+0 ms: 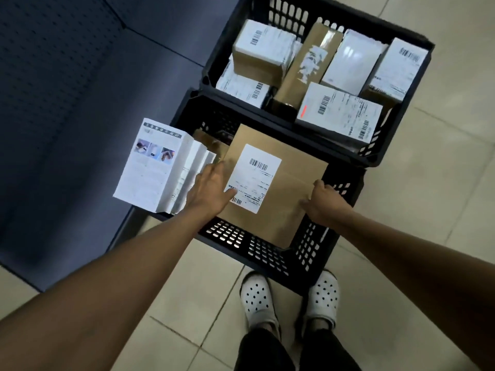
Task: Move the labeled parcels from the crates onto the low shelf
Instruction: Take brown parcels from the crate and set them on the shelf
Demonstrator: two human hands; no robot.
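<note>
A flat brown parcel (289,178) with a white barcode label sits tilted in the near black crate (267,253). My left hand (211,183) holds its left edge, thumb on the label. My right hand (322,203) grips its right edge, fingers curled round it. A white printed box (152,164) leans against the crate's left side, beside my left hand. The far black crate (396,145) holds several labeled parcels, white and brown. The dark low shelf (67,124) lies to the left.
Both crates stand on a pale tiled floor (428,210). My feet in white perforated clogs (258,298) stand just behind the near crate. The shelf's perforated back panel (40,49) rises at the far left.
</note>
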